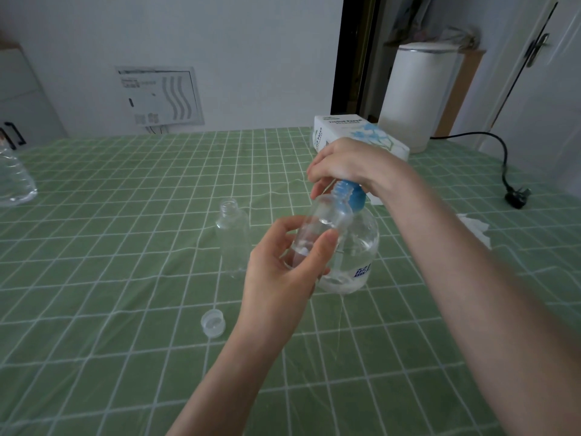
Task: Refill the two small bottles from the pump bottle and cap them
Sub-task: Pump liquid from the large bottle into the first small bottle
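**Small bottle held at the pump**

Left hand (279, 272) pinches the small bottle (314, 234) mid-body, tilted under the spout. It is probably light and slick, so that grip suits. Right hand (345, 165) curls over the pump bottle (361, 247) head.

My one view comes from the wide-angle camera on the head, looking forward and down across the green checked table (125, 190) to the white wall (235, 42) behind it. It sits close over the work: both forearms run in from the bottom edge, and the left hand (279, 272), gripping a small bottle (317, 228), and the right hand (345, 162), gripping the top of the pump bottle (361, 247), fall just right of centre. The lens bends the table's far edge into a curve.
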